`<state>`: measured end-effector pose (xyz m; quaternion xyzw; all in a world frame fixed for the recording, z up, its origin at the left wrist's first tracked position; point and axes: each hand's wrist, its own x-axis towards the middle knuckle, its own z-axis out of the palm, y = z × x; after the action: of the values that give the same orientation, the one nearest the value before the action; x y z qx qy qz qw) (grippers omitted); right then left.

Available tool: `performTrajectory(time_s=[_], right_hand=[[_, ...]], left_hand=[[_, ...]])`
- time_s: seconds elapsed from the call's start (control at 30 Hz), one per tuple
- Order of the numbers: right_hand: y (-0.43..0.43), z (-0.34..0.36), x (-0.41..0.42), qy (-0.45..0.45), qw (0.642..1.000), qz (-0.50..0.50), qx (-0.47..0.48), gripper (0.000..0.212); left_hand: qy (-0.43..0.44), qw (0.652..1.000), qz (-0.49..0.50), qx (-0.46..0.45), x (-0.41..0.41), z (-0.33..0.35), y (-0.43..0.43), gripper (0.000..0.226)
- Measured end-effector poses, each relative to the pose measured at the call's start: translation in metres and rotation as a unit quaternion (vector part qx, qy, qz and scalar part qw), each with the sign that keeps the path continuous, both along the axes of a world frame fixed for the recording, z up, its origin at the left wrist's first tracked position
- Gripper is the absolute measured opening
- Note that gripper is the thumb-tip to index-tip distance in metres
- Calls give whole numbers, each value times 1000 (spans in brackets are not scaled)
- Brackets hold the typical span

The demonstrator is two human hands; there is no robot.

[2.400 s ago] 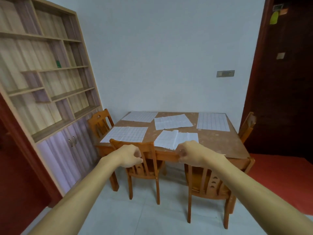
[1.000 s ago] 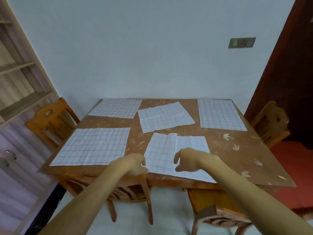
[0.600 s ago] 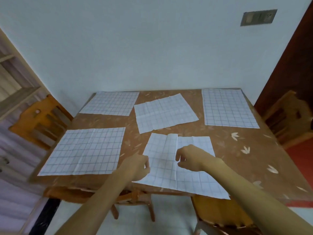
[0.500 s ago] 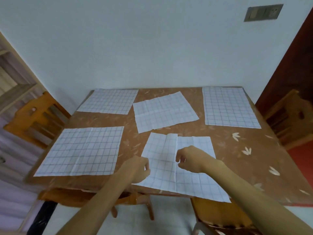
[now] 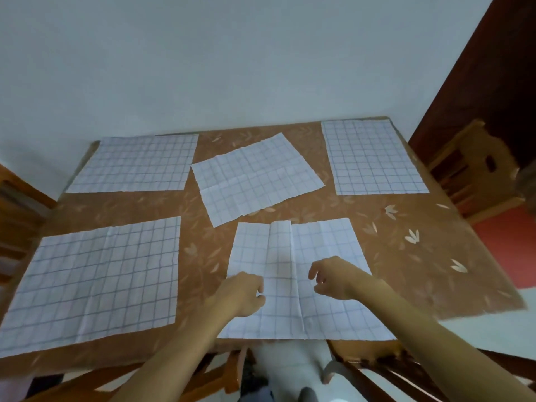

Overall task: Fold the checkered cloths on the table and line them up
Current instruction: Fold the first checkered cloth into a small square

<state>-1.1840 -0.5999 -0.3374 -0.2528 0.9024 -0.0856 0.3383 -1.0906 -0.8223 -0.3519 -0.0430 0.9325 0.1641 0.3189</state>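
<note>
Several white checkered cloths lie spread flat on the brown table [image 5: 406,274]. The nearest cloth [image 5: 324,245] lies at the front edge and has a raised fold ridge running down its middle. My left hand [image 5: 242,293] rests on that cloth's left part with its fingers curled shut; no cloth shows between them. My right hand [image 5: 338,278] hovers over its right part, fingers bent and apart, holding nothing. Another cloth [image 5: 95,280] lies at the near left, a skewed one [image 5: 255,178] in the centre, one [image 5: 136,163] at the far left and one [image 5: 371,158] at the far right.
Wooden chairs stand at the table's right side [image 5: 470,175], left side [image 5: 17,204] and under the near edge [image 5: 377,369]. A pale wall runs behind the table. A dark red door [image 5: 493,76] is at the right. Bare tabletop shows at the near right.
I have walked up to the table and the view has tilted down over it. Both hands have come over the nearest cloth, and my right hand's fingers have loosened apart.
</note>
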Motion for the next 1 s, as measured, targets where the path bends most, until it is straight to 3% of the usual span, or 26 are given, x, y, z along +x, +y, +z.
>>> performTrajectory(time_s=[0.2, 0.53, 0.73, 1.0], right_hand=[[-2, -26, -1, -19, 998, -58, -1, 35], [48, -79, -11, -20, 987, -157, 14, 48], [76, -118, -19, -12, 997, -51, 48, 72], [102, -152, -5, 21, 997, -17, 66, 78]], left_hand=[[-27, 995, -92, 29, -23, -36, -3, 38], [49, 989, -136, 35, -51, -85, 32, 74], [36, 995, -93, -22, -46, -125, 34, 88], [60, 995, -37, -71, -19, -149, 5, 87]])
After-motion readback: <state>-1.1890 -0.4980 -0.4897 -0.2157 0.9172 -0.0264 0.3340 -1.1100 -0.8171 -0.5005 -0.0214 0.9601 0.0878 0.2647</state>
